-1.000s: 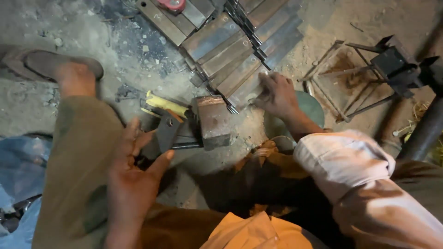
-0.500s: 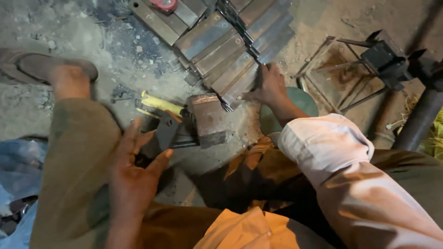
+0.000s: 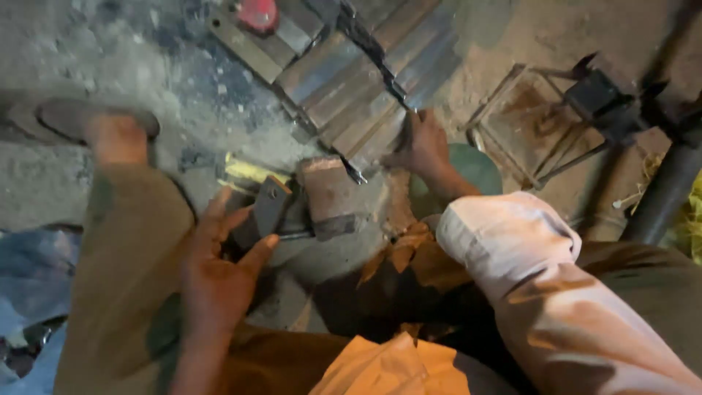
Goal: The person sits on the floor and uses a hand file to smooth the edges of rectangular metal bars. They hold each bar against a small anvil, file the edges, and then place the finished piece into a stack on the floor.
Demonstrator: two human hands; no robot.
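Observation:
My left hand (image 3: pixel 218 272) hovers low with its fingers spread, holding nothing. Its fingertips and thumb reach a dark metal bracket (image 3: pixel 271 208) with a hole in it. The bracket leans on a rusty metal block (image 3: pixel 330 192) on the ground. My right hand (image 3: pixel 423 149) reaches forward, its fingers curled on the near end of a flat metal bar (image 3: pixel 401 136). That bar belongs to a row of flat steel bars (image 3: pixel 344 88) lying side by side. A thin twisted rod (image 3: pixel 369 45) lies across them.
My sandalled foot (image 3: pixel 102 126) rests at the left on dusty ground. A yellow piece (image 3: pixel 245 171) lies behind the bracket. A red object (image 3: pixel 257 14) sits on the bars at the top. A rusty wire frame (image 3: pixel 523 126), a green disc (image 3: pixel 477 167) and a dark pipe (image 3: pixel 667 192) stand to the right.
My right hand has curled its fingers tighter on the bar's end. My left hand stays spread and has edged closer to the bracket. The view has shifted slightly.

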